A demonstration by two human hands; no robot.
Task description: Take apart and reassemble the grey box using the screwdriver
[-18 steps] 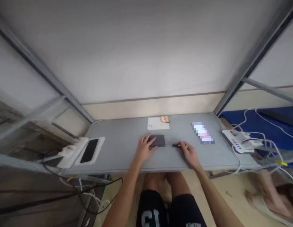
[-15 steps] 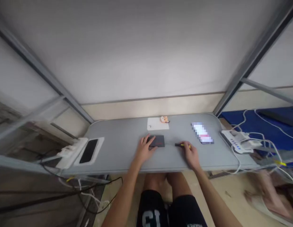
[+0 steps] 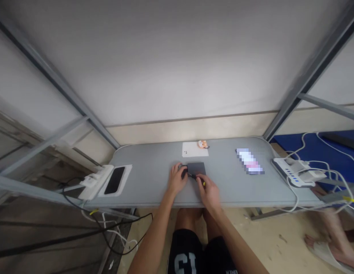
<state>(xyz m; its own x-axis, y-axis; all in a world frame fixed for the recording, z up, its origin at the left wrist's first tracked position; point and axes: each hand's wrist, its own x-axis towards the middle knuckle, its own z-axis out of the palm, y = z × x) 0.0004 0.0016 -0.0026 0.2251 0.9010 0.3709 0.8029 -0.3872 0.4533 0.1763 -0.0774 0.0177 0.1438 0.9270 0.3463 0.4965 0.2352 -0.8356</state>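
Evidently the right hand (image 3: pixel 209 191) grips a slim tool (image 3: pixel 192 176), the left hand (image 3: pixel 177 180) a small black piece (image 3: pixel 184 173).

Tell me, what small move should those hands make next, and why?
Probably the right hand should gently line up the slim black-and-yellow tool while the left hand steadies: the tool's thin end points toward the left fingers, close by the dark flat case, but contact there is too small to make out.
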